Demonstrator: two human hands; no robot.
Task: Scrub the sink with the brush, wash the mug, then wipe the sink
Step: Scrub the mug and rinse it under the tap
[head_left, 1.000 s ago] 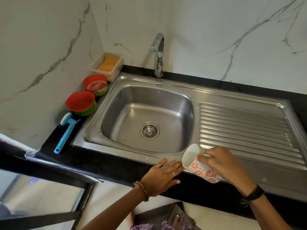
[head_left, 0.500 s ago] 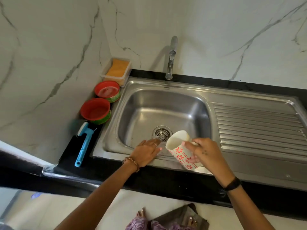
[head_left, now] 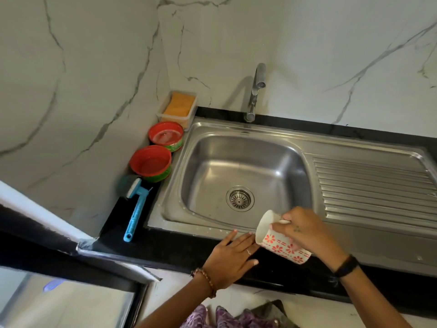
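A white mug (head_left: 281, 243) with red flowers is tipped on its side, mouth to the left, over the front rim of the steel sink (head_left: 212, 223). My right hand (head_left: 309, 235) grips it by the handle. My left hand (head_left: 230, 256) lies flat with straight fingers on the black counter edge, fingertips at the sink rim beside the mug. A blue-handled scrub brush (head_left: 134, 209) lies on the counter to the left of the sink. The basin looks bare around its drain (head_left: 240, 198).
Two red bowls (head_left: 151, 163) (head_left: 166, 136) and a clear box with an orange sponge (head_left: 178, 106) stand along the left wall. The tap (head_left: 256, 91) rises behind the basin. A ribbed drainboard (head_left: 373, 188) fills the right side. Marble walls close in the back and left.
My left hand drew back from the basin rim to the counter edge. The mug moved slightly right and toward me, still tipped in my right hand.
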